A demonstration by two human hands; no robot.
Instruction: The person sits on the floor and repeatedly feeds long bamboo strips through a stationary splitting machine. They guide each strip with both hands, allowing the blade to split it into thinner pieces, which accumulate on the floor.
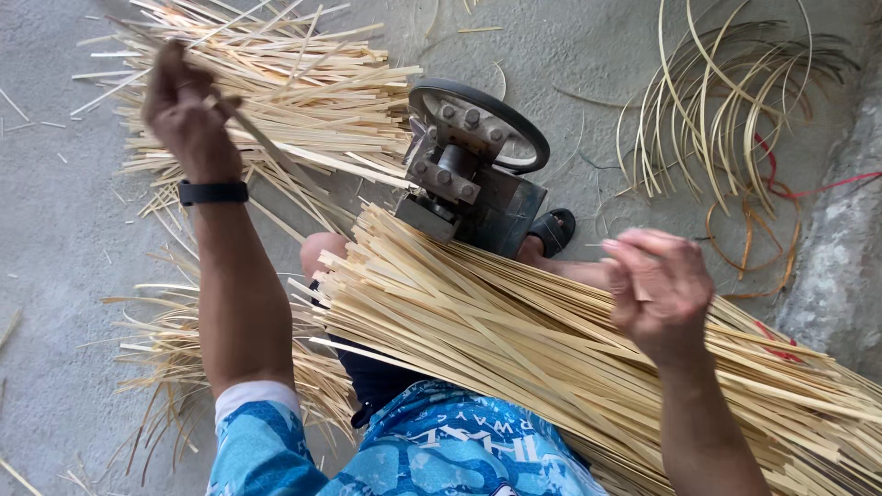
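Bamboo strip [276, 152], thin and pale, runs slantwise from the left hand [188, 115] down toward the small metal machine [473, 170] that stands on the concrete floor [55, 230]. The left hand is clenched around the strip's upper end, raised over the loose heap of cut strips [303, 83] near the floor's far left side. The strip looks light and springy, likely to bend and whip rather than snap, with edges that could be sharp; a grip close to its end, as here, seems to suit it.

The right hand [657, 294] hovers over the big bundle of strips [551, 358] lying across the person's lap; its fingers are curled, apparently pinching a thin sliver, though that cannot be told for certain. A black wristband [213, 192] sits on the left wrist. Curved thin slivers [726, 101] lie toward the floor's far right, with a red cord [808, 188] beside them.
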